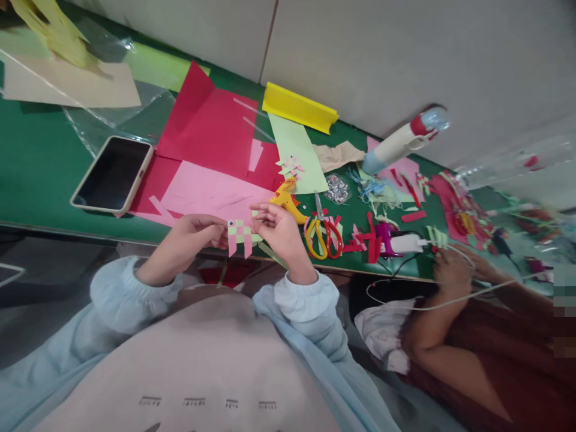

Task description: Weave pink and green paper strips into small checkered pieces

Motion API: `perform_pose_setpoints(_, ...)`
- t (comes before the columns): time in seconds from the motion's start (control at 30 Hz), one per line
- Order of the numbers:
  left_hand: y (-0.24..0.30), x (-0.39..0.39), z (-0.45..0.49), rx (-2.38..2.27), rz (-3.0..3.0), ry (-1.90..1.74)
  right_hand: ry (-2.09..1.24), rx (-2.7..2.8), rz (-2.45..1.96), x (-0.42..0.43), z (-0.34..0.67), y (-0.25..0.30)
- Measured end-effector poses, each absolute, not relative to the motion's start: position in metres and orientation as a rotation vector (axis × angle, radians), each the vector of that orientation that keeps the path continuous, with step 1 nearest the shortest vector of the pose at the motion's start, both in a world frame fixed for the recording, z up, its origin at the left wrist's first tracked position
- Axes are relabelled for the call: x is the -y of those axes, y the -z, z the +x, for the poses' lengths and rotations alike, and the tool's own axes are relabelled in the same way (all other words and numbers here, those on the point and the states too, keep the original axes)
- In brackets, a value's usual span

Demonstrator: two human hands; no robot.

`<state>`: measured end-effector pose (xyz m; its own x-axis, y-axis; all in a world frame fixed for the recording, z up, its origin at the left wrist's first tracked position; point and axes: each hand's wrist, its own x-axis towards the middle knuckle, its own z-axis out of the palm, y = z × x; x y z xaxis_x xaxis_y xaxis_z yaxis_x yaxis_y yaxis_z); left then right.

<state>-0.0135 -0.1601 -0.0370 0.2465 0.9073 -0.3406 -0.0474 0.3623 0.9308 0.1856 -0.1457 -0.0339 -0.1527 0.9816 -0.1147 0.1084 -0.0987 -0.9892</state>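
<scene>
Between my two hands is a small woven paper fish [240, 230] of pink and light green strips, with a googly eye at its left end. My left hand [186, 243] pinches it by the eye end. My right hand [281, 235] grips the other end between thumb and fingers, the rest of its fingers loosely bent. The fish is held above the table's front edge, its pink strip ends hanging down. Just beyond my right hand lie a yellow-orange object [288, 201] and scissors [322, 234] with yellow and red handles. A similar woven piece [291, 165] rests on green paper [299, 147].
Left on the green table [40, 138] lies a phone [114, 174]. Red paper [216, 126] and pink paper [202, 189] spread ahead. Googly eyes [337, 188], a bottle [405, 141] and paper scraps [360, 240] are to the right. A co-worker's hands [454, 267] work beside a cable.
</scene>
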Motion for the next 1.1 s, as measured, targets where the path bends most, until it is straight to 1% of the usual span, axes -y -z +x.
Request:
perform_pose_setpoints(0.2,0.039,0.16,-0.013,-1.069,1.0,-0.714,-1.348,1.385,-1.277,0.14,0.186,0.034)
perform_pose_setpoints(0.47,0.04,0.16,-0.011,-1.099,1.032,-0.752,-1.383,1.295,-1.342,0.138,0.187,0.029)
perform_pose_setpoints(0.7,0.045,0.154,-0.014,-1.144,1.081,-0.93,-1.519,1.25,-1.304,0.144,0.188,0.041)
perform_pose_setpoints(0.83,0.044,0.148,-0.015,-1.202,1.152,-1.003,-1.679,1.232,-1.292,0.152,0.182,0.047)
perform_pose_setpoints(1.0,0.036,0.142,-0.015,-1.241,1.272,-1.014,-1.838,1.208,-1.248,0.162,0.171,0.052)
perform_pose_setpoints(1.1,0.031,0.14,-0.015,-1.265,1.38,-0.981,-1.811,1.353,-1.21,0.163,0.169,0.052)
